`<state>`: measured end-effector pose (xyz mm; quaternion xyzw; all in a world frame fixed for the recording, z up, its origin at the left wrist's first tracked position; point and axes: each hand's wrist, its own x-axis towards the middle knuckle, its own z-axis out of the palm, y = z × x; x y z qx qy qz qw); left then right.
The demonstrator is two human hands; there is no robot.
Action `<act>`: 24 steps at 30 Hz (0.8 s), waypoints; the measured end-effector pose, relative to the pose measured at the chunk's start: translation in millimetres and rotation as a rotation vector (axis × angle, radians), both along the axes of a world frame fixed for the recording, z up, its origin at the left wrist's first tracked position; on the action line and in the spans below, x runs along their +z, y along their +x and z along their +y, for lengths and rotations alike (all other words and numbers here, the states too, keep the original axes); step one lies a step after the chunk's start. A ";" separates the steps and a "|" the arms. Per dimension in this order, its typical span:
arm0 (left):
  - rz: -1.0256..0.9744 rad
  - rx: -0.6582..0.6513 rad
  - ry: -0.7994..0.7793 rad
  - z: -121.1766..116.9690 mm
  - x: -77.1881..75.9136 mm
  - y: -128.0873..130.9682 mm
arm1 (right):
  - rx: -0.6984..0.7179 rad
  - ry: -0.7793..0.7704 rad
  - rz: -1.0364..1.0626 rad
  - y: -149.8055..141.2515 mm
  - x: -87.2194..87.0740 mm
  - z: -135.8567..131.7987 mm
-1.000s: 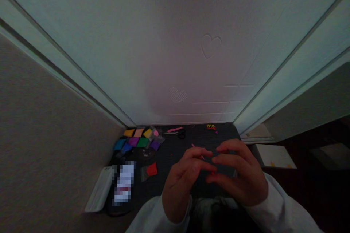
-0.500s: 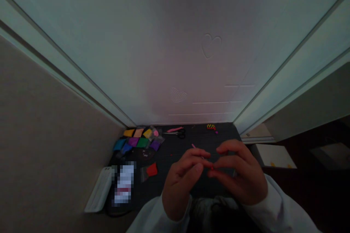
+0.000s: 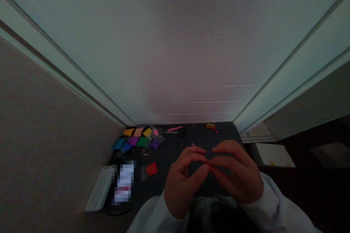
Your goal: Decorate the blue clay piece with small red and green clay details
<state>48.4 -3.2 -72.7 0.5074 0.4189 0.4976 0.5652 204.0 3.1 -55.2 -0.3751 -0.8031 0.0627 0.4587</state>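
Above the dark table, the fingertips of my left hand (image 3: 184, 180) and my right hand (image 3: 239, 173) meet. Between them is a small red piece of modelling clay (image 3: 209, 162), mostly covered by the fingers. Left thumb and index finger close on it from one side, right thumb and fingers from the other. Just behind my left fingers shows the end of a thin pink stick (image 3: 193, 144); the rest of it is hidden. To the left lies a clear bag with red clay (image 3: 152, 168).
Several coloured clay packets (image 3: 142, 141) lie at the back left. Scissors (image 3: 180, 133) and a pink tool (image 3: 175, 129) sit beside them. A small red piece with yellow dots (image 3: 210, 126) is near the wall (image 3: 177, 62). A blurred-out phone-like object (image 3: 124, 182) and a white case (image 3: 100, 189) are front left.
The fingertips of both hands have come together around the red clay, which showed more plainly at my right fingertips before. My right hand has shifted slightly left.
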 end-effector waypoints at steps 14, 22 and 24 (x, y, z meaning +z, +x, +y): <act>-0.103 0.004 -0.105 4.1 -2.7 1.7 | 0.037 -0.081 0.055 1.0 -1.3 -0.2; -0.074 0.053 -0.056 3.6 2.5 2.6 | 0.030 -0.136 0.082 1.7 -2.2 -1.6; -0.066 0.051 -0.047 3.7 3.1 3.5 | 0.043 -0.142 0.084 1.2 -1.4 -1.0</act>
